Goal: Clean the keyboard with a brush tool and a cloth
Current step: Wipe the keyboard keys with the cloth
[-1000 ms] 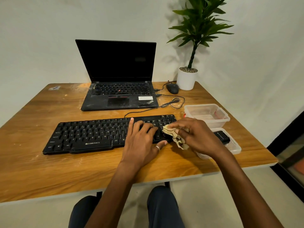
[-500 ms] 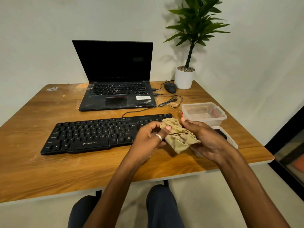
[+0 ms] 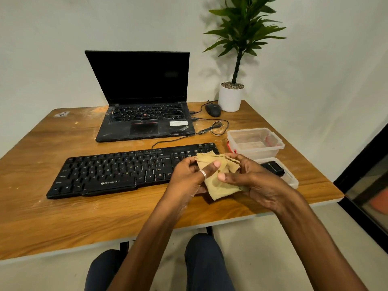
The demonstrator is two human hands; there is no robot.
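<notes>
Cloth (image 3: 218, 177) apparently between both hands.

Office-type desk setting: wooden surface (image 3: 63, 217) bearing open laptop (image 3: 144, 106), wired keyboard (image 3: 117, 171), mouse (image 3: 213, 110), potted plant (image 3: 231, 97); plain white walls.

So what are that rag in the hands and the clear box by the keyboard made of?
The rag looks like soft woven fabric, perhaps cotton: tan, matte, creased and folding limply between the left hand and right hand. The box looks like thin plastic: see-through, slightly glossy, with a moulded rim. Neither can be told for certain from looks alone.
</notes>
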